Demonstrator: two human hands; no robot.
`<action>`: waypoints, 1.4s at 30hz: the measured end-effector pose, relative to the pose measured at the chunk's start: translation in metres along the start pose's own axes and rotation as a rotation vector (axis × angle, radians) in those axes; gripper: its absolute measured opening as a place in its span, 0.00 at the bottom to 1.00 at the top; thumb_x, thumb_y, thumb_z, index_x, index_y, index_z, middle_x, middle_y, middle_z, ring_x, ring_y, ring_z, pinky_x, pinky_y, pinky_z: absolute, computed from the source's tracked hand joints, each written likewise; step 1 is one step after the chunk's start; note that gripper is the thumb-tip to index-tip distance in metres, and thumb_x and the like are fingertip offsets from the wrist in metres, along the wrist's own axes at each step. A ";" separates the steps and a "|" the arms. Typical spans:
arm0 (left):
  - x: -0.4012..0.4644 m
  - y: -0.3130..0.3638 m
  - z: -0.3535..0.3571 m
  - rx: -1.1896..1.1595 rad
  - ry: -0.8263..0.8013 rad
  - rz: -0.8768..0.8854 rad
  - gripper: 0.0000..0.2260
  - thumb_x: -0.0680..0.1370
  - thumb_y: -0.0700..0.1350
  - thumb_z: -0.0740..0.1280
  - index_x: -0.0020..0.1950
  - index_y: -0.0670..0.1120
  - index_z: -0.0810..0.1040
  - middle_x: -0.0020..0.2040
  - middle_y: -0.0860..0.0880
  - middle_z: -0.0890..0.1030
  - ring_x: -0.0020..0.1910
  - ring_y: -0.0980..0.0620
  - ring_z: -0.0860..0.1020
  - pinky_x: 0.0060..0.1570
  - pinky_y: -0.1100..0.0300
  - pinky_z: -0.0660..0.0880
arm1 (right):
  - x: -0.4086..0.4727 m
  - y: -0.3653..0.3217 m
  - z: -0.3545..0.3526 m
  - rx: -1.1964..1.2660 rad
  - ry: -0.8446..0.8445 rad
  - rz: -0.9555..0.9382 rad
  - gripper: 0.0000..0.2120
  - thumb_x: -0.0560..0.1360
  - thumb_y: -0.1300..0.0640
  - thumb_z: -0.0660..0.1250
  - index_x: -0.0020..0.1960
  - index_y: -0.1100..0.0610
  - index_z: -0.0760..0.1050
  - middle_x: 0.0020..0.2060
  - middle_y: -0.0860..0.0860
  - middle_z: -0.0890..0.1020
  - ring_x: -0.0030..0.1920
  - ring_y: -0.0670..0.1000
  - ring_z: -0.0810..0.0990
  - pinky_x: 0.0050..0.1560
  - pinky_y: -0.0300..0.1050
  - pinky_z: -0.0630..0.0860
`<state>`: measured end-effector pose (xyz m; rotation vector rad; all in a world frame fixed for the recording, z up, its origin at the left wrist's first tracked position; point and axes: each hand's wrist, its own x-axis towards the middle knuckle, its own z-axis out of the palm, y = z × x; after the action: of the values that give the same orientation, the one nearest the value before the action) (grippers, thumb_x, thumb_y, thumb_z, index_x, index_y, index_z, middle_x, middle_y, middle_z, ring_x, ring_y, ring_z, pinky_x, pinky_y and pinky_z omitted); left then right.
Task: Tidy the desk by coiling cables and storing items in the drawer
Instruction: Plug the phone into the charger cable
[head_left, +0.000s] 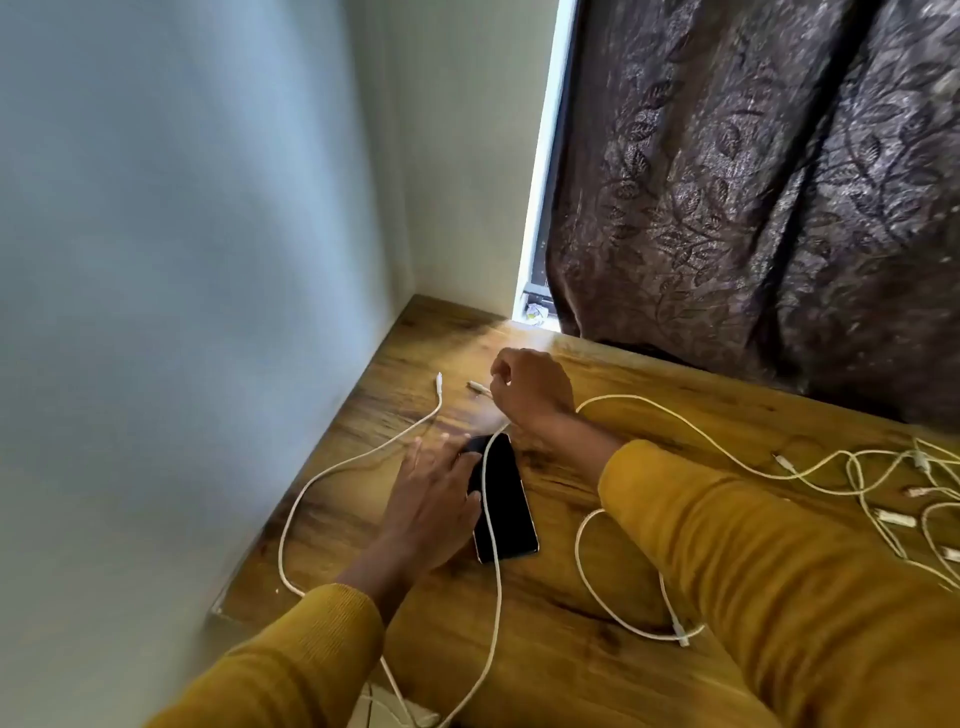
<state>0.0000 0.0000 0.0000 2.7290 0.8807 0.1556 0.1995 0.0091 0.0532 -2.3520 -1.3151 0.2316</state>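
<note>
A black phone (506, 504) lies flat on the wooden desk (566, 519). My left hand (431, 499) rests with spread fingers on the phone's left edge. My right hand (527, 387) is further back, fingers curled, pinching a white cable (493, 545) near its plug; that cable runs across the phone and off the desk's front edge. A second white cable (332, 470) loops along the left side of the desk, its plug lying free near the wall.
A tangle of several white cables (893, 499) lies at the desk's right. Another white cable (613, 608) loops under my right forearm. A wall (182, 312) bounds the desk on the left; a dark patterned curtain (753, 182) hangs behind it.
</note>
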 end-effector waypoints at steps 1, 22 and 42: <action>0.000 -0.002 0.001 0.007 -0.017 0.006 0.20 0.81 0.52 0.62 0.74 0.53 0.73 0.80 0.50 0.66 0.82 0.47 0.60 0.82 0.42 0.51 | 0.007 -0.002 0.000 -0.012 -0.056 0.035 0.09 0.75 0.57 0.65 0.52 0.50 0.82 0.53 0.52 0.84 0.55 0.58 0.81 0.48 0.46 0.74; -0.006 -0.009 0.011 0.057 -0.055 -0.009 0.31 0.79 0.66 0.59 0.79 0.53 0.65 0.83 0.50 0.61 0.85 0.45 0.52 0.82 0.40 0.47 | 0.019 -0.005 0.026 -0.316 -0.229 0.093 0.12 0.79 0.60 0.64 0.60 0.55 0.79 0.60 0.58 0.82 0.61 0.62 0.81 0.56 0.51 0.77; -0.010 -0.004 0.015 0.087 -0.154 -0.053 0.35 0.81 0.67 0.59 0.83 0.53 0.55 0.86 0.49 0.52 0.85 0.44 0.49 0.82 0.39 0.47 | -0.033 0.017 0.001 0.127 -0.054 0.042 0.08 0.70 0.61 0.70 0.48 0.53 0.76 0.41 0.50 0.82 0.44 0.54 0.80 0.41 0.45 0.71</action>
<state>-0.0082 -0.0061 -0.0156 2.7488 0.9346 -0.1047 0.1944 -0.0265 0.0421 -2.2827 -1.2382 0.3830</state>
